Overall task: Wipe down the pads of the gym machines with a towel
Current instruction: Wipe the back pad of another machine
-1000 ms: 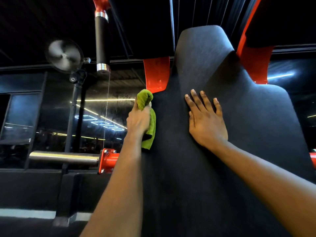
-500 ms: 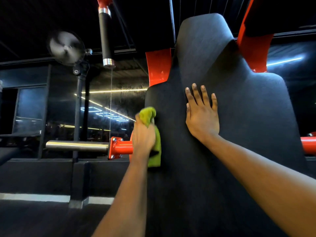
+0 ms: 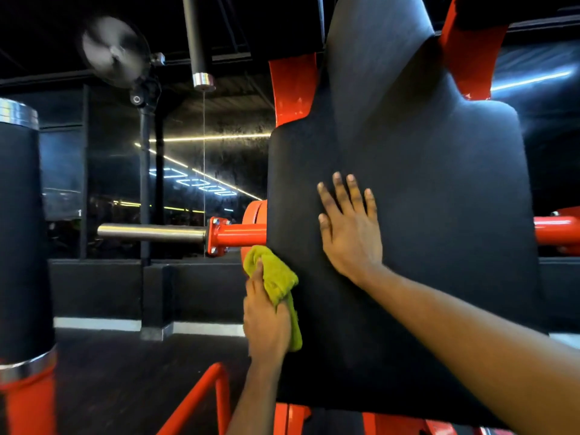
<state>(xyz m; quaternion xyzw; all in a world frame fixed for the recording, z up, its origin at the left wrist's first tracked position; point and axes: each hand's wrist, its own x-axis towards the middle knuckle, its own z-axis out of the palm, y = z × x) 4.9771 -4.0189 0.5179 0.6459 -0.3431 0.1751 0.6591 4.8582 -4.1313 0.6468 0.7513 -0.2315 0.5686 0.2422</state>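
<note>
Your left hand [image 3: 266,321], gripping the green towel [image 3: 276,284], has slid down the back pad [image 3: 408,215]'s left edge; right hand [image 3: 350,233] stays flat, braced. Lower edge remains unwiped.

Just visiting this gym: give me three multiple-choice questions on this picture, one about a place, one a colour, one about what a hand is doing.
1. Where on the back pad is the towel? A) left edge B) top C) right edge
2. What colour is the towel? A) white B) yellow-green C) blue
3. What is the right hand doing? A) gripping a handle B) hanging free C) resting flat on the pad

Answers: 1 A, the left hand holds it against the pad's left edge. 2 B, it shows yellow-green. 3 C, its fingers lie straight on the pad.
</note>
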